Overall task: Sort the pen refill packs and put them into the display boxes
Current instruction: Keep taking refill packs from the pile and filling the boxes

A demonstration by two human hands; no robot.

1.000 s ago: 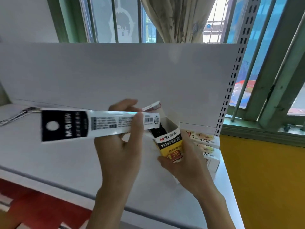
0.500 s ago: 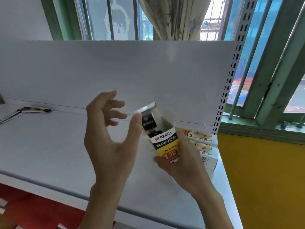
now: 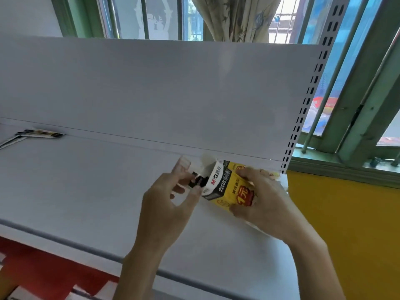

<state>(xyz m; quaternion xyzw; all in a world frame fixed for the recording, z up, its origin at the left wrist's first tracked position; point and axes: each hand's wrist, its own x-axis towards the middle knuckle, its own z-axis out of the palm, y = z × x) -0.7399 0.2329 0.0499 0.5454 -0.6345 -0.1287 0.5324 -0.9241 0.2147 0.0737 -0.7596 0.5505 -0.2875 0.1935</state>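
Where the white shelf (image 3: 86,191) meets its upright back panel (image 3: 151,94), toward the right end, both hands work at one item held just above the surface.

Item 1: display box (image 3: 229,187), yellow with a black-and-white band and red price print, tipped over so its open mouth faces left. Its white lid flap (image 3: 184,162) stands open beyond the mouth. The right hand (image 3: 266,198) grips it, thumb on the lower face, fingers (image 3: 246,173) curled over the upper edge.

Item 2: pen refill pack (image 3: 198,180), only its black end visible, projecting from the box mouth; the remainder sits inside the box. The left hand (image 3: 164,204) pinches this black end between thumb and forefinger, the other digits loosely bent beneath.

Item 3: further boxes (image 3: 271,175), pale with yellow print, on the shelf just behind the right hand, mostly hidden; count cannot be told.

Item 4: loose refill packs (image 3: 41,133), flat on the shelf at far left against the back panel, well apart from the hands.

Surroundings: perforated shelf upright (image 3: 303,109), green-framed window (image 3: 357,83), patterned curtain (image 3: 236,16), yellow wall (image 3: 346,224) at right.
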